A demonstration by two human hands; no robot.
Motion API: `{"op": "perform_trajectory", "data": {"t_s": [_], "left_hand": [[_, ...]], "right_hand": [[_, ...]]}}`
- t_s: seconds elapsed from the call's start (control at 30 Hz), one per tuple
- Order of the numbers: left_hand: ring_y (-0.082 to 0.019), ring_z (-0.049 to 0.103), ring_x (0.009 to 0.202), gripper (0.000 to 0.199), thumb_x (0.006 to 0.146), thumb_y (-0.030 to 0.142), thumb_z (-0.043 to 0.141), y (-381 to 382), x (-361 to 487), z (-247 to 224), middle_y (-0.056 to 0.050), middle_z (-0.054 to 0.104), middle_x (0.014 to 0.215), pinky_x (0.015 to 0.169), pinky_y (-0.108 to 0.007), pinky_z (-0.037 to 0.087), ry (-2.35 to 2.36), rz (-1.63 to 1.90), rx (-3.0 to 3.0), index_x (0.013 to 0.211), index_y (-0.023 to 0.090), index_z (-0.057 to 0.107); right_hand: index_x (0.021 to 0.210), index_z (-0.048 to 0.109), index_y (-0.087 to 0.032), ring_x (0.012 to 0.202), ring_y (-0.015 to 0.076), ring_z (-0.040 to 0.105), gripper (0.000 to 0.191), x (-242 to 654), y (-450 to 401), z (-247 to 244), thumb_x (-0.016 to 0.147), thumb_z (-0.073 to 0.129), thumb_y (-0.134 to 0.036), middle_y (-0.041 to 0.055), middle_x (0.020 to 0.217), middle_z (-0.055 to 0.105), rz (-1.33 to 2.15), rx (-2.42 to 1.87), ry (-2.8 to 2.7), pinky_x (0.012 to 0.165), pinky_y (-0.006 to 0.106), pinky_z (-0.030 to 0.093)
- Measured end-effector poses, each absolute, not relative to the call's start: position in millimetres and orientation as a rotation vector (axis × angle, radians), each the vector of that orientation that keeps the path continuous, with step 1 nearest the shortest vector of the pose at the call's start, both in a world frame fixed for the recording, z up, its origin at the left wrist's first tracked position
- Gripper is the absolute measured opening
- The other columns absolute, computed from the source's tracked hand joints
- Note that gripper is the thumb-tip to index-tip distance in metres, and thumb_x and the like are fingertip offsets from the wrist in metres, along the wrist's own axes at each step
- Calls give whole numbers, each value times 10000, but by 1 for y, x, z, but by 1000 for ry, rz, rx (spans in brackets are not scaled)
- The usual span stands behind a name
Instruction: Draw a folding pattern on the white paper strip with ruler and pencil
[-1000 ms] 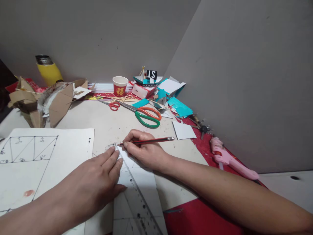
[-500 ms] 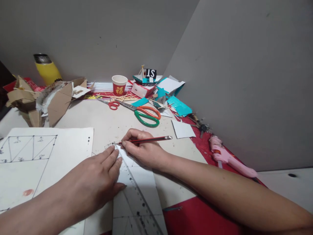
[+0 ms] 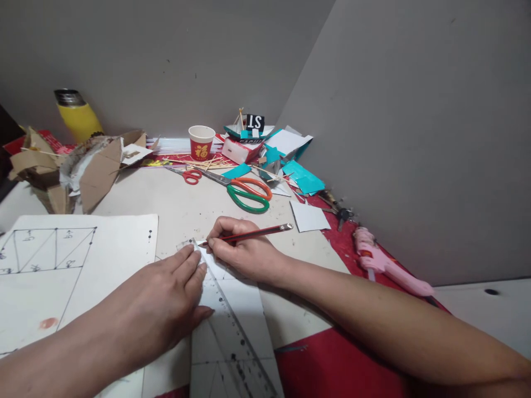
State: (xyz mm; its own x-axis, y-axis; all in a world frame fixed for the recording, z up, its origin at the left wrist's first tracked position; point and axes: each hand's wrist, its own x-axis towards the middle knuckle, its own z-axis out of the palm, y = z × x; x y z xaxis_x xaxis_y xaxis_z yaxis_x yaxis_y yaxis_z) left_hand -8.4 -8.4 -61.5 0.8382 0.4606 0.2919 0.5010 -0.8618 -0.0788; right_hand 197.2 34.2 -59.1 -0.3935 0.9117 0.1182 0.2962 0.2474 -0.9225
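A pencil (image 3: 257,232), dark with red stripes, is pinched in my right hand (image 3: 240,249). Its tip meets the right edge of a clear ruler (image 3: 232,318) near the ruler's far end. My left hand (image 3: 168,298) lies flat with fingers stretched out, pressing the ruler's far part down. Beneath the ruler is a white strip of card (image 3: 253,326) with thin lines across it. To the left of it lies a large white sheet (image 3: 116,249) with a drawn pattern of boxes and diagonals, partly under my left forearm.
Beyond my hands lie large scissors (image 3: 248,196) and small red scissors (image 3: 192,176). A paper cup (image 3: 201,142), wooden sticks (image 3: 211,163), teal card scraps (image 3: 305,178) and a yellow bottle (image 3: 81,119) stand at the back. Torn cardboard (image 3: 99,174) is left, a pink glue gun (image 3: 388,265) right.
The pencil leans very slightly differently. Both hands and the ruler stay in nearly the same place; the whole view has shifted slightly.
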Motion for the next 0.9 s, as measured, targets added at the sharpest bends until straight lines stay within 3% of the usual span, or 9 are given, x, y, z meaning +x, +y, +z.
{"op": "perform_trajectory", "data": {"t_s": [0.27, 0.67, 0.9], "left_hand": [[-424, 669, 1161, 396, 924, 303, 578, -8, -7, -61, -281, 714, 1180, 917, -501, 614, -751, -401, -2889, 1150, -9, 664], [-427, 686, 1129, 415, 972, 273, 447, -7, -5, -58, -284, 715, 1185, 880, -507, 627, -746, -407, -2863, 1144, -26, 678], [-422, 674, 1155, 398, 952, 298, 518, -9, -8, -59, -290, 703, 1207, 906, -506, 620, -762, -376, -2873, 1159, -10, 663]], "right_hand": [[702, 571, -193, 616, 115, 493, 77, 199, 34, -57, 771, 550, -167, -33, 659, 584, 1159, -1124, -1864, 604, 258, 408], [696, 551, -197, 635, 120, 476, 68, 201, 32, -47, 722, 541, -134, -36, 654, 565, 1197, -1202, -1908, 591, 254, 394], [706, 558, -195, 635, 121, 479, 66, 203, 32, -46, 717, 550, -131, -36, 658, 561, 1198, -1226, -1947, 573, 250, 369]]}}
